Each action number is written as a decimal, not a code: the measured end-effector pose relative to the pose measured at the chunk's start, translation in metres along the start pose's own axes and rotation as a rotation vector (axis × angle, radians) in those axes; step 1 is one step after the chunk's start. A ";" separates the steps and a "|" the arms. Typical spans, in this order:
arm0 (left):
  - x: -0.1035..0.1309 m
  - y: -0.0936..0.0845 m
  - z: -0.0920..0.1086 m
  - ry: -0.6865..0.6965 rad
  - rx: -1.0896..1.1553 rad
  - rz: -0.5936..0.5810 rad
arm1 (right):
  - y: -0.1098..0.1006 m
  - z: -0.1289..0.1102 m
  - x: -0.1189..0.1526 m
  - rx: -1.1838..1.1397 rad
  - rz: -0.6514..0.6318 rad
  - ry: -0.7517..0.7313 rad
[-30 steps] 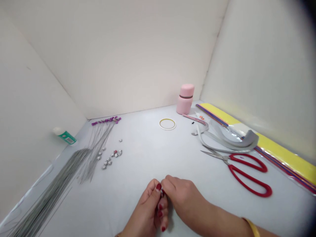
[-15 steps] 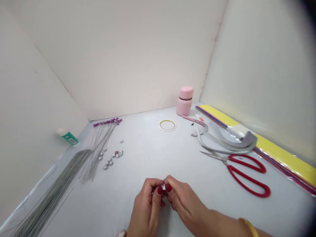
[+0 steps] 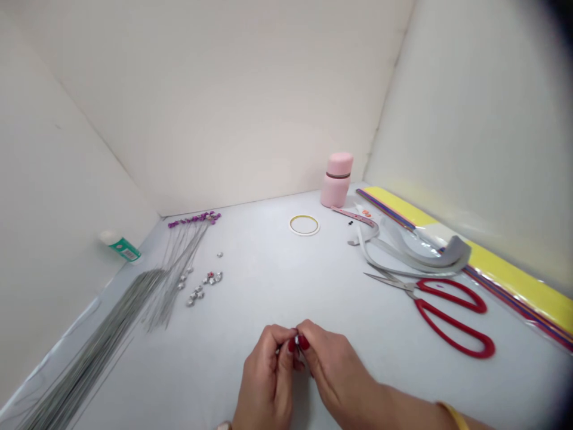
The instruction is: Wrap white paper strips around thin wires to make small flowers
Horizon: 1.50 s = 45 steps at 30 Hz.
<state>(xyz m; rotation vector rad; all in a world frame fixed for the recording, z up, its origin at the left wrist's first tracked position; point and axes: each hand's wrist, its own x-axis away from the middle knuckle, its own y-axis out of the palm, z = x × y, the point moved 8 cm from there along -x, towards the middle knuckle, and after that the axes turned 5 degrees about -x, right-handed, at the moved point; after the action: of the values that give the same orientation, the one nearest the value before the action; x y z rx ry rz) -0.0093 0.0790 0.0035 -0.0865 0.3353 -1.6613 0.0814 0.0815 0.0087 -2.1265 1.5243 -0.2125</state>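
Note:
At the front middle of the table, my left hand (image 3: 268, 373) and my right hand (image 3: 333, 364) meet, thumbs and fingertips pinched together. Between the thumb tips shows a sliver of a small silver paper star (image 3: 296, 339); the fingers cover most of it. To the left lie loose silver stars (image 3: 196, 294), with one red piece (image 3: 210, 275) among another small group of them. Beyond these rest thin wire stems (image 3: 185, 251) tipped with small purple stars (image 3: 192, 220).
A bundle of bare wires (image 3: 98, 340) runs along the left. On the right are red-handled scissors (image 3: 412, 288), curled grey-white paper strips (image 3: 416, 260) and yellow sheets in plastic (image 3: 501, 263). Farther back stand a pink flask (image 3: 336, 182), a tape roll (image 3: 304, 225) and a green-white tube (image 3: 123, 246).
My fingertips have drawn slightly closer together, so less of the silver star shows between them. The view has shifted a little; the things on the table lie as before.

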 end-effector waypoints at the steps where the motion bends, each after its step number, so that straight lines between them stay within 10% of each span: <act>1: 0.000 0.000 -0.001 -0.002 -0.022 0.011 | 0.000 0.000 0.000 0.040 0.005 -0.008; 20: -0.003 0.004 0.006 0.011 -0.263 -0.141 | -0.008 -0.006 -0.001 -0.102 -0.009 0.007; 30: -0.009 0.002 0.005 0.132 -0.333 -0.152 | 0.016 0.014 0.001 -0.640 -0.199 0.225; 45: -0.003 0.003 0.015 0.132 -0.295 -0.173 | -0.003 -0.009 0.000 -0.085 -0.180 0.052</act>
<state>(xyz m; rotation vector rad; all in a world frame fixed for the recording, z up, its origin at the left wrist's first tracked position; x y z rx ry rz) -0.0026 0.0790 0.0180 -0.2323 0.6888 -1.7828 0.0804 0.0795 0.0184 -2.3438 1.3930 -0.2723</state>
